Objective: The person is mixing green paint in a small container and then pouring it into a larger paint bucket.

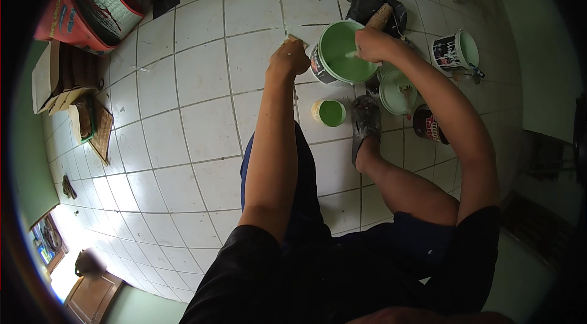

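Observation:
A bucket of light green paint (343, 49) stands on the tiled floor in front of me. My left hand (290, 59) is closed just left of the bucket, and a small pale piece (292, 38) shows beyond its knuckles; its kind is unclear. My right hand (374, 46) is closed over the bucket's right rim. A pale green tip (351, 54) sticks out from it above the paint, the rest hidden by the fingers. Beyond that hand lies a rough brown cylinder (380, 17); I cannot tell whether the hand touches it. A small tub of green paint (332, 114) sits nearer me.
A pale green round lid or tray (394, 93) with a brush-like thing on it lies right of my shoe (365, 119). Beside it stands a dark can (427, 123). Farther right is another bucket (448, 54). Black plastic (361, 6) lies behind the paint. Boxes (52, 79) stand left.

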Available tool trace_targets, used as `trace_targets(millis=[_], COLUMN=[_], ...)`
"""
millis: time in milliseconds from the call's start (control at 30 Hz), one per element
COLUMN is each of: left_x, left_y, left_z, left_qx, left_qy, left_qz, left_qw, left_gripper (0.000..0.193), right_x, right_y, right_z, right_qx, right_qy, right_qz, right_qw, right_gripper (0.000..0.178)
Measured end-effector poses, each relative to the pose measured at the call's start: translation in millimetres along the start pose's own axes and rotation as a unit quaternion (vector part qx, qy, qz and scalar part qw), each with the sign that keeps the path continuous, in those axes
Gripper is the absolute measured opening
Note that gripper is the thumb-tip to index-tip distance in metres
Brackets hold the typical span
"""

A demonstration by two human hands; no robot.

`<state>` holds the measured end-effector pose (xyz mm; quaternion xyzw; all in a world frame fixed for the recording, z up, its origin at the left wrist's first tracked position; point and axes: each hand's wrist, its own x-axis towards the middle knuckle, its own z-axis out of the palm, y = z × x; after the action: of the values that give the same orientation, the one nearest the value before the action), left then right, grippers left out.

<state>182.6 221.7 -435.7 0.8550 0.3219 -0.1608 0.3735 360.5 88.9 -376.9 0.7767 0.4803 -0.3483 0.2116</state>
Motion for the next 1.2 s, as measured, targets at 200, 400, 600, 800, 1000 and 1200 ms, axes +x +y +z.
trace_targets(millis=[200, 400, 600, 800, 1000, 1200], left_x=[-4, 1, -2, 7, 9, 7], left_y=[5, 7, -1, 6, -20, 5], left_z=[-3, 6, -1, 8, 12, 14], left_qx=[-0.006, -0.004, 0.004, 0.003, -0.003, -0.013], left_qy=[-0.005, 0.031, 0.002, 0.018, 0.061, 0.05], left_qz=[-0.008, 0.004, 0.001, -0.001, -0.016, -0.006], left_qw=[1.0, 0.999, 1.0, 1.0, 0.998, 0.999], left_gripper=[0.054, 0.045, 0.053, 0.044, 0.038, 0.039], right_x=[8, 11, -1, 12, 0, 17], right_y=[13, 13, -7, 21, -22, 19], right_z=[9, 21, 2, 26, 2, 24], right_qx=[-0.075, 0.001, -0.135, -0.047, -0.167, -0.071], right_qy=[0.089, 0.168, -0.013, 0.219, -0.022, 0.231], right_qz=[0.017, -0.022, 0.005, -0.025, -0.026, -0.026], right_qw=[0.993, 0.986, 0.991, 0.974, 0.985, 0.97], right_gripper=[0.021, 0.02, 0.018, 0.018, 0.017, 0.018])
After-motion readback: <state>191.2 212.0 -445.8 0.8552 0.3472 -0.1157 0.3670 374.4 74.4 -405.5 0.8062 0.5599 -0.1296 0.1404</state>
